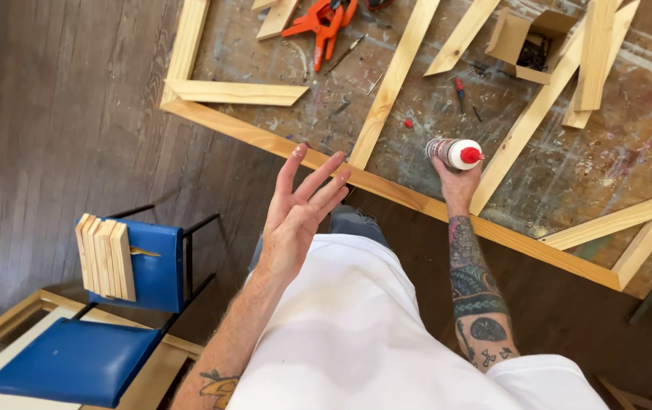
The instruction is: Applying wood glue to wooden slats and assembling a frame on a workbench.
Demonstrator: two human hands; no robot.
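Behind glue bottle (453, 152) — box (510, 38) of screws (532, 55)

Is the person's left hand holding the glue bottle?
No: the left hand is open and empty with fingers spread, while the right hand grips the glue bottle.

Glue bottle (453, 152) at the workbench's near edge

White, red-capped, lying tipped sideways with its cap pointing right, above the wooden frame rail (417, 199) along that edge.
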